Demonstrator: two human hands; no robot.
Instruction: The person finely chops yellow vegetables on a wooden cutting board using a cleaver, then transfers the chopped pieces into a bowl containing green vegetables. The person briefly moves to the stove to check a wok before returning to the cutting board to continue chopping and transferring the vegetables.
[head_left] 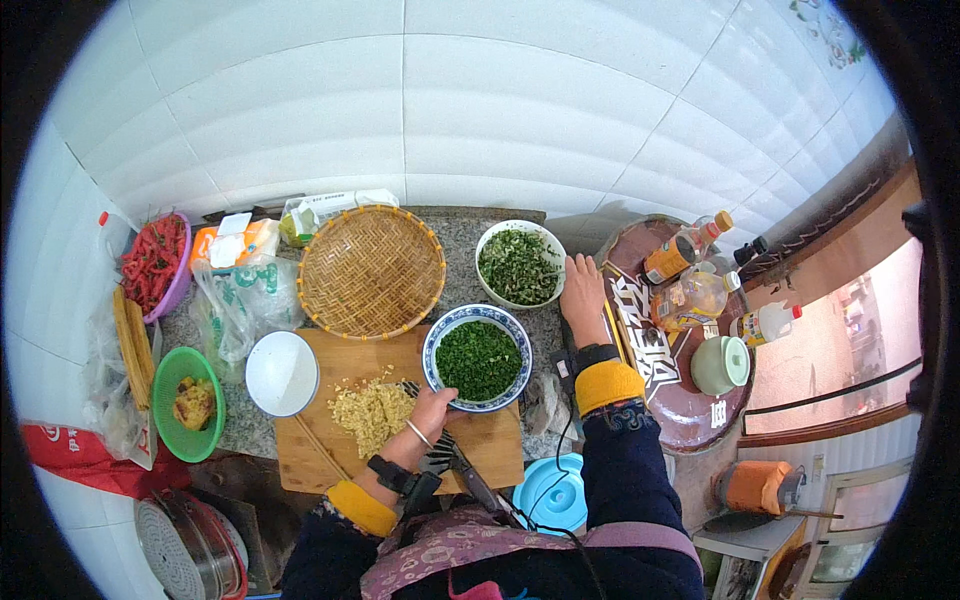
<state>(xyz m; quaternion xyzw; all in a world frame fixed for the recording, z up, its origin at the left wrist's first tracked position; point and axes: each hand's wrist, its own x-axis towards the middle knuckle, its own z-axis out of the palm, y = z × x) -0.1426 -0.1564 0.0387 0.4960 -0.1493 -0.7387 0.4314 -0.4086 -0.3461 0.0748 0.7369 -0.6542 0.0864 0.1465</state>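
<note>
My left hand (pixel 432 412) grips the near rim of a blue-and-white bowl (pixel 430 372) full of finely chopped greens (pixel 478 360), the thumb on the edge. This bowl overlaps the right part of a wooden cutting board (pixel 300 465). Beside it on the board lies a heap of minced pale yellow bits (pixel 370 418), with a dark-handled knife (pixel 472 480) partly hidden by my left hand and wrist. My right hand (pixel 582 298), fingers stretched out, is at the right side of a white bowl (pixel 484 262) of chopped greens; whether it touches the rim is unclear.
A woven bamboo tray (pixel 370 270) stands behind the board, a white bowl (pixel 283 373) at its left. Farther left are a green basket (pixel 172 440) and red chillies (pixel 155 265). Sauce bottles (pixel 690 245) and a lidded green pot (pixel 720 365) stand right on a round table (pixel 690 435).
</note>
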